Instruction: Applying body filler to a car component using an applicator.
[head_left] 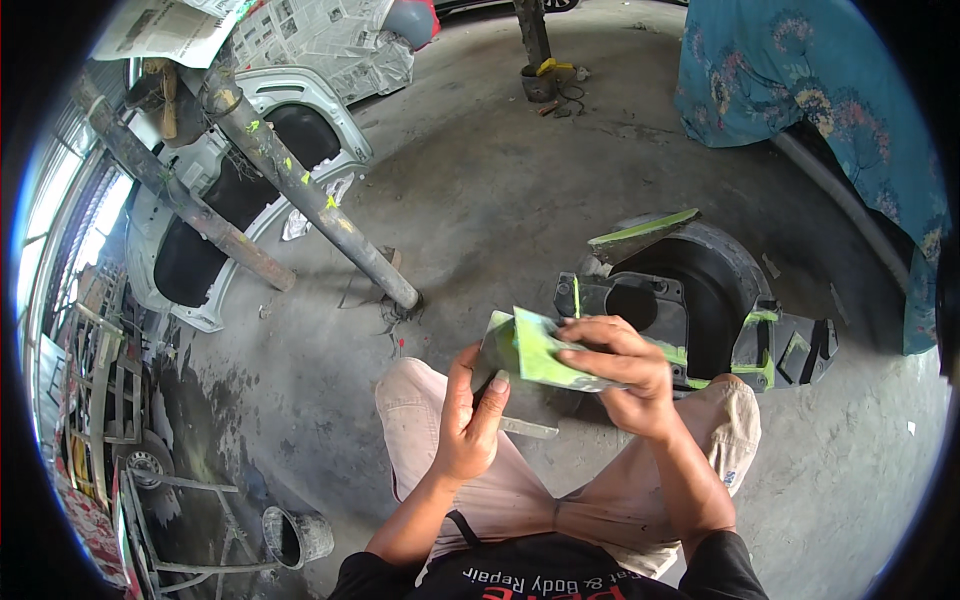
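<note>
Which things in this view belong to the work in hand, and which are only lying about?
Seemingly in the work:
green-smeared sheet, in the right hand
dark flat plate, in the left hand
black moulded part, with similar green patches

Apparently only lying about:
bucket
white vehicle panel
wheel

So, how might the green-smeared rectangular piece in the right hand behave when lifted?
The green-smeared rectangular piece is probably stiff: its edges look straight in the right hand. It seems light, being thin and held in the fingers. Its green smears might be slippery or tacky, though wetness can't be judged.
</note>
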